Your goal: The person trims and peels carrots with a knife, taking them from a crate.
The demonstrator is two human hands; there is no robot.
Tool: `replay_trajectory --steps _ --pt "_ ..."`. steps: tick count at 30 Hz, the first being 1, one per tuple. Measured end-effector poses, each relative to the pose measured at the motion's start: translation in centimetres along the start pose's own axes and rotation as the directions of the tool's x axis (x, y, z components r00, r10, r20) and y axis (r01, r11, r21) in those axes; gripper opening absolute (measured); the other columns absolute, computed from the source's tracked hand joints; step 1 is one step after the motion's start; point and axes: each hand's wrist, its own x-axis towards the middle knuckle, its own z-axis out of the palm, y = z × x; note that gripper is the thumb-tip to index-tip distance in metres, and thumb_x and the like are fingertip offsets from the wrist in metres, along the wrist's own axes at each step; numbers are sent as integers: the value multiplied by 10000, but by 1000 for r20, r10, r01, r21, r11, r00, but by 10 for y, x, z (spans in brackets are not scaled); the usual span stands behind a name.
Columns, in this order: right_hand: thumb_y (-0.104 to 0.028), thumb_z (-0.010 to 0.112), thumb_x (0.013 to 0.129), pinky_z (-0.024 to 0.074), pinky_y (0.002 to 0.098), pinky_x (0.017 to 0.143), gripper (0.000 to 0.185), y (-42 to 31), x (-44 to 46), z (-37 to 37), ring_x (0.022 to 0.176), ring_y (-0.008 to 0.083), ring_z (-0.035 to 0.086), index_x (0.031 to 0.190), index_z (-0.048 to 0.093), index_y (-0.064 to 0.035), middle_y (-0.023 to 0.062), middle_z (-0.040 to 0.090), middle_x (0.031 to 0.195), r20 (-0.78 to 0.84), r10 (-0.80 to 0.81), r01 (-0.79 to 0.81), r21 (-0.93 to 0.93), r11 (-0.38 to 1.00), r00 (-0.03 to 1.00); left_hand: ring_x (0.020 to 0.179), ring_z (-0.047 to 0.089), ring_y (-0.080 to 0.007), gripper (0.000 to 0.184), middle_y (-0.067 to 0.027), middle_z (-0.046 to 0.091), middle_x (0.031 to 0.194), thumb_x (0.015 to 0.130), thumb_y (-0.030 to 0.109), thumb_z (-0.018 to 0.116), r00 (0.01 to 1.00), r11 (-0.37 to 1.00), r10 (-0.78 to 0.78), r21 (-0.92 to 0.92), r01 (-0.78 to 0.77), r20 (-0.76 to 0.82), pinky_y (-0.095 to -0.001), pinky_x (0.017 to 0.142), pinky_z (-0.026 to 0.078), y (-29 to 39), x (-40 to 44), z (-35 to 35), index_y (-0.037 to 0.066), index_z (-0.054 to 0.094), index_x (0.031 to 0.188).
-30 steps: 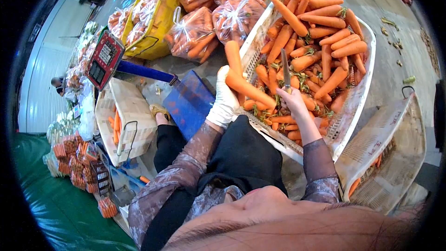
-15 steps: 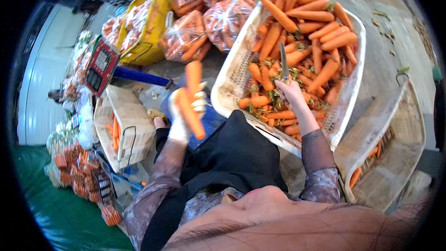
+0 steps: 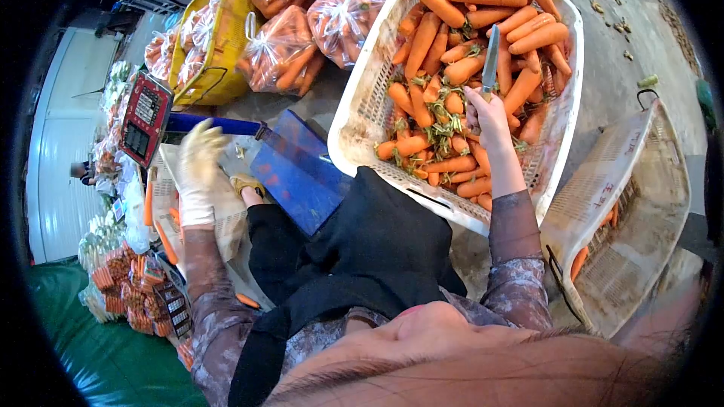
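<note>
My left hand [image 3: 199, 169], in a pale work glove, is over the white crate [image 3: 230, 215] at the left. Its fingers are stretched out and slightly blurred, with no carrot in them. Just left of it are two carrots [image 3: 165, 243]; whether they are falling or resting on something I cannot tell. My bare right hand [image 3: 486, 114] is closed round the handle of a knife [image 3: 491, 60], its blade pointing up and away from me. Beneath the knife is a large white basket [image 3: 348, 117] heaped with carrots [image 3: 434, 49], some with green stem ends.
A blue scale platform [image 3: 290, 181] lies before my knees, its red display [image 3: 143, 117] at the left. Beyond stand bagged carrots [image 3: 279, 49] and a yellow crate [image 3: 237, 56]. Another white basket [image 3: 641, 173] with a few carrots is at the right. More bagged carrots [image 3: 136, 286] lie lower left.
My left hand has swung left from over the blue platform to the left crate and let go of the carrots it held. My right hand and the knife have shifted slightly.
</note>
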Motion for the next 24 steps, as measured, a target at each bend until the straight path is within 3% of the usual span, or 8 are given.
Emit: replay_trajectory --steps 3,6,10,11,14,17,20,24 --pt "-154 625 880 268 202 420 201 4 2 1 455 35 339 747 482 -109 -64 415 585 7 14 -14 -8 1000 1000 928 617 -176 393 -126 638 1039 861 213 593 852 852 -362 505 138 378 -299 805 495 -48 4 154 -25 560 1171" --pt "-166 623 882 268 202 413 202 11 5 -4 449 38 342 748 483 -107 -63 418 584 26 44 -44 -18 999 999 983 625 -222 431 -160 654 1018 799 302 646 624 643 -320 647 -409 713 -324 853 480 -140 32 238 10 595 1112" --pt "-167 617 882 259 207 393 200 12 5 -4 439 41 342 755 467 -127 -70 393 578 -25 33 -36 -122 992 999 811 675 -294 545 -126 687 890 684 506 654 530 -40 -665 683 -729 527 -422 668 526 -216 39 307 58 674 995" --pt "-168 621 879 255 203 391 191 9 4 -4 436 37 341 766 472 -129 -72 394 577 2 38 -37 -75 996 999 803 681 -272 457 -117 688 891 687 442 684 466 -82 -701 588 -805 540 -431 638 525 -234 35 313 63 699 941" --pt "-150 616 886 264 195 390 201 4 1 -2 445 29 340 764 458 -123 -75 381 580 -15 21 -22 -71 997 1000 851 677 -268 387 -110 680 934 719 333 709 592 -319 -584 514 -797 555 -427 626 524 -299 21 310 50 687 983" --pt "-143 624 881 270 194 396 203 -1 -7 3 449 31 339 768 456 -123 -75 385 588 35 26 -24 -65 998 999 864 671 -275 458 -120 673 936 672 269 739 576 -127 -602 647 -752 553 -398 684 524 -279 37 301 22 611 1035" --pt "-137 624 880 274 198 404 208 1 -3 2 455 32 335 764 452 -124 -74 386 596 42 22 -19 -67 998 999 864 668 -285 488 -134 675 941 626 263 753 609 -133 -654 725 -676 448 -390 711 522 -252 38 302 25 589 1020" --pt "-160 625 881 280 206 388 197 5 0 1 435 42 362 764 482 -91 -55 414 572 23 -11 13 -74 997 1000 805 648 -331 467 -165 653 835 562 291 749 758 65 -350 822 -566 550 -406 707 514 -200 32 294 28 570 904"
